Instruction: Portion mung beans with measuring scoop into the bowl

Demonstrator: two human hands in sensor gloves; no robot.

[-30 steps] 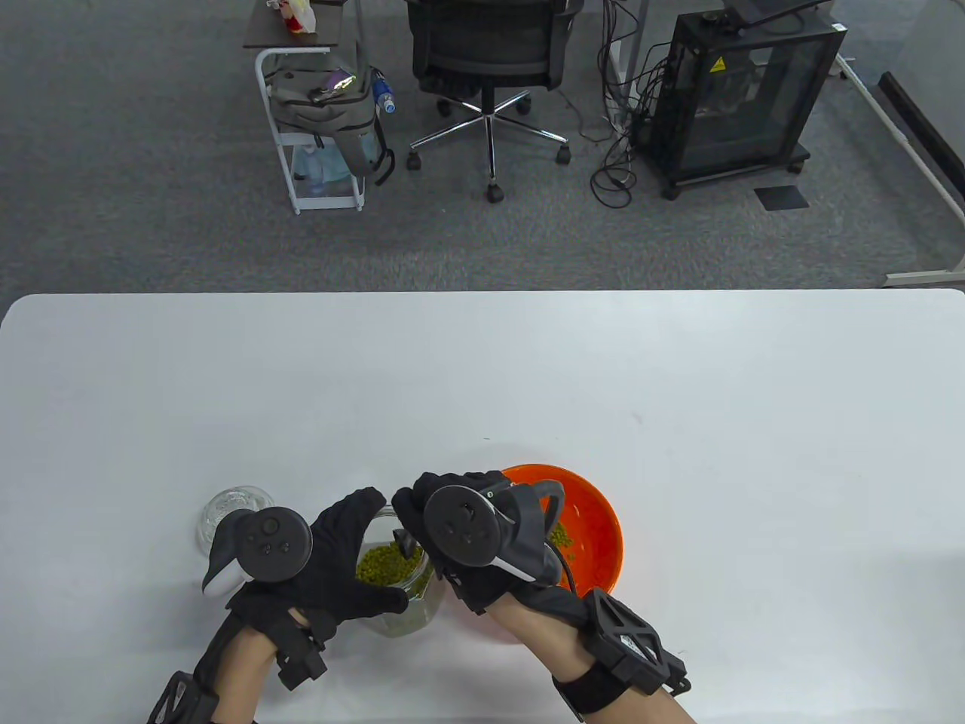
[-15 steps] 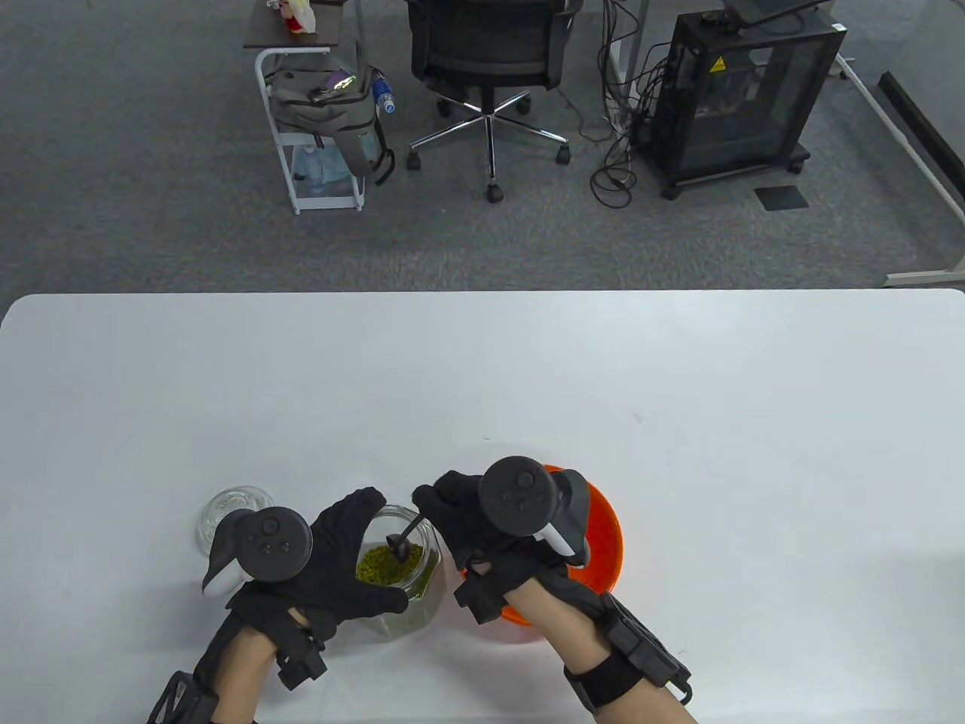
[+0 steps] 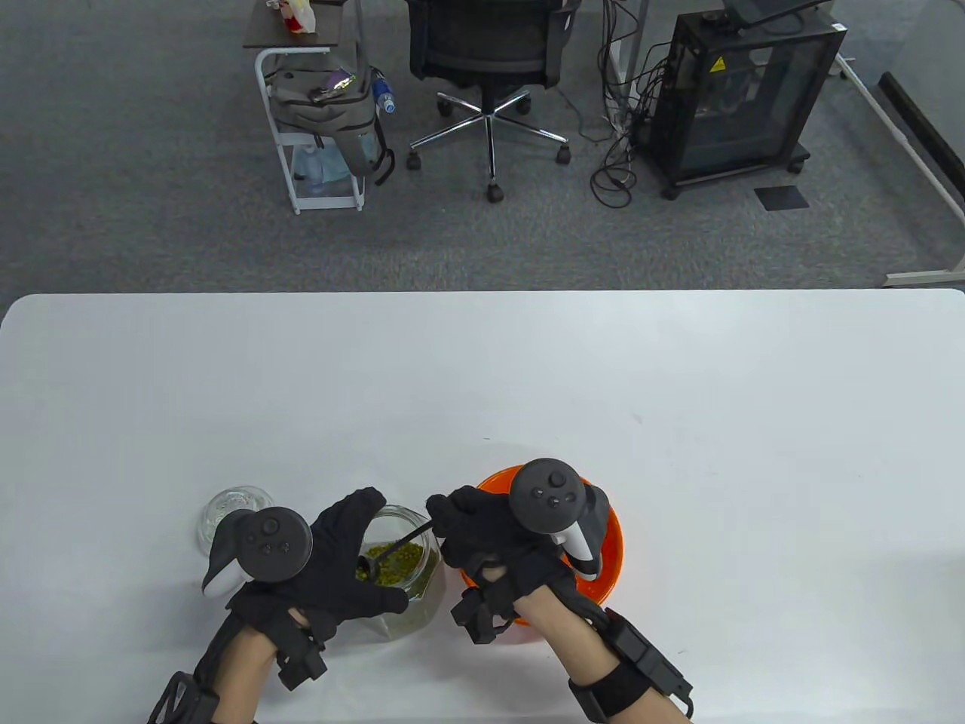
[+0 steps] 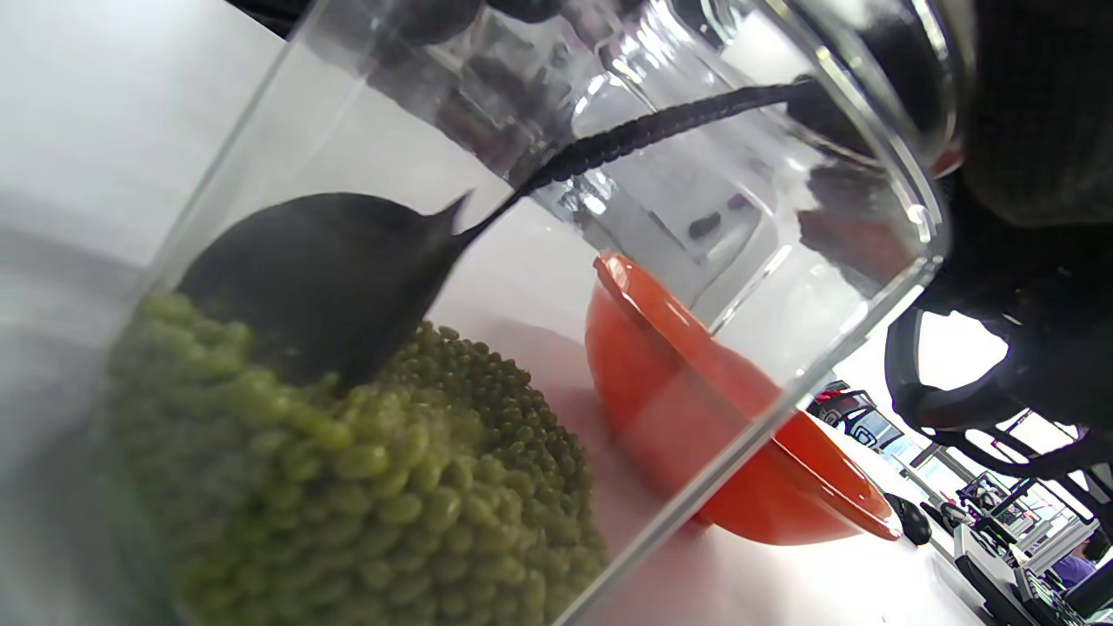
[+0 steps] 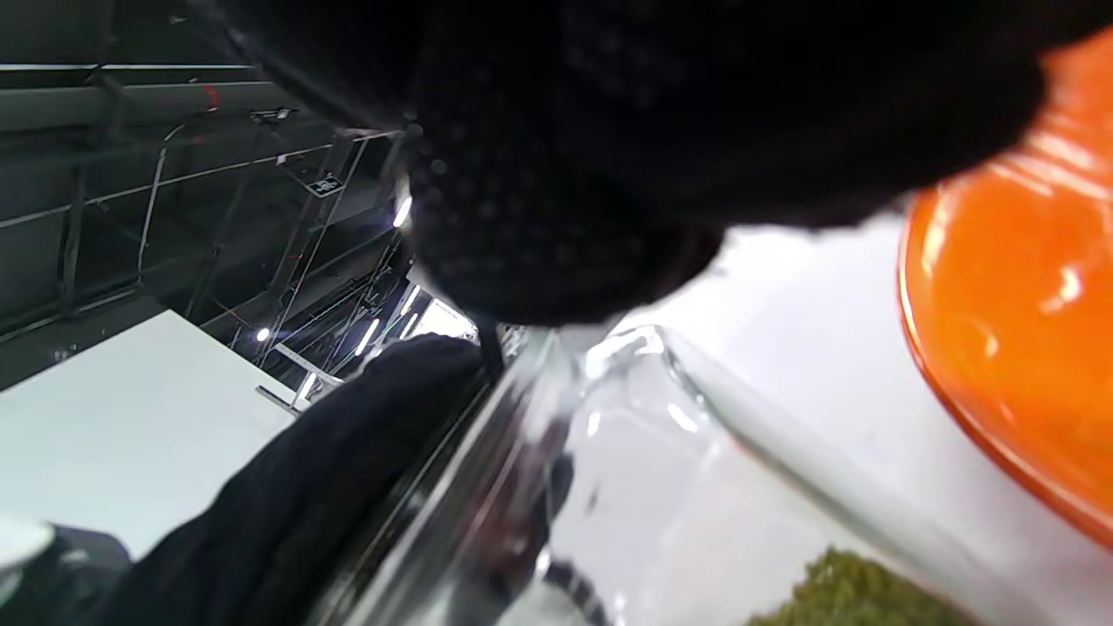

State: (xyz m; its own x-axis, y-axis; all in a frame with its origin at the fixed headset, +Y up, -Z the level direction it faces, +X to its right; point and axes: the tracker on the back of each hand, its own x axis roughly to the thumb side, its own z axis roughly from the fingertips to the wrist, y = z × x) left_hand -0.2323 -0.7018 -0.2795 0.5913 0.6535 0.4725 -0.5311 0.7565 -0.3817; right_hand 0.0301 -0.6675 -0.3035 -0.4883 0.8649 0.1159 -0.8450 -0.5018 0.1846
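Observation:
A glass jar (image 3: 411, 577) of green mung beans (image 3: 403, 562) stands near the table's front edge, tilted toward the right. My left hand (image 3: 339, 558) grips the jar from its left side. My right hand (image 3: 467, 528) pinches the thin handle of a black measuring scoop (image 3: 377, 554), whose bowl is dug into the beans (image 4: 348, 487). The left wrist view shows the scoop (image 4: 322, 278) pressed into the bean pile through the jar (image 4: 783, 287) wall. The orange bowl (image 3: 611, 539) sits just right of the jar, mostly under my right hand, also visible in the right wrist view (image 5: 1009, 348).
A clear glass lid (image 3: 230, 509) lies left of the jar behind my left hand. The white table (image 3: 528, 377) stretches away behind the bowl. Beyond the table stand an office chair (image 3: 486, 53), a cart (image 3: 317, 113) and a black cabinet (image 3: 739, 90).
My right hand swung from over the jar mouth toward the bowl side and turned, lowering the scoop deeper and leftward into the beans. The left hand and jar stayed put.

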